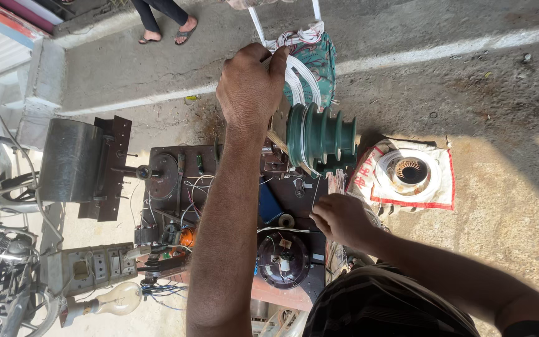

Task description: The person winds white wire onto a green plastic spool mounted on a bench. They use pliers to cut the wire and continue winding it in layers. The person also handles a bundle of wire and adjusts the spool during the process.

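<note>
Left hand pinches white wire looping onto a ribbed green stepped spool; right hand curled.

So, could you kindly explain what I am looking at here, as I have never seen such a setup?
This one picture comes from a camera worn on the person's head, looking down at their two bare arms. The left hand grips a bundle of white wires looped over a green stepped spool. The right hand rests lower, at the edge of a dark work board crowded with small parts and thin wires. A grey metal box stands beside it, with a switch panel and a light bulb below. A wound coil ring lies on a cloth on the concrete ground. Someone's sandalled feet show at the top.
</note>
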